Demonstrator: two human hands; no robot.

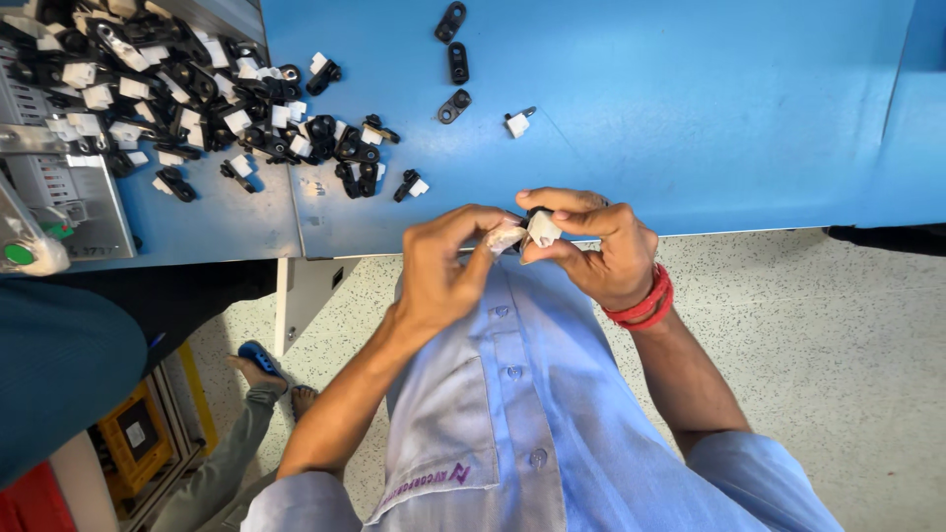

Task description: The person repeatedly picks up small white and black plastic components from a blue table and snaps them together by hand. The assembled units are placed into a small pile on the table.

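While both hands meet just off the blue table's edge, a small part is being fitted or peeled.

Pinched shut in the right hand is one small black plastic clip with a white square tab; the left hand nips a pale scrap beside it. Judging by this, the next move needs a steady pull with a firm hold. Three bare black clips lie apart, one tabbed clip near them, and a heap too dense to count.
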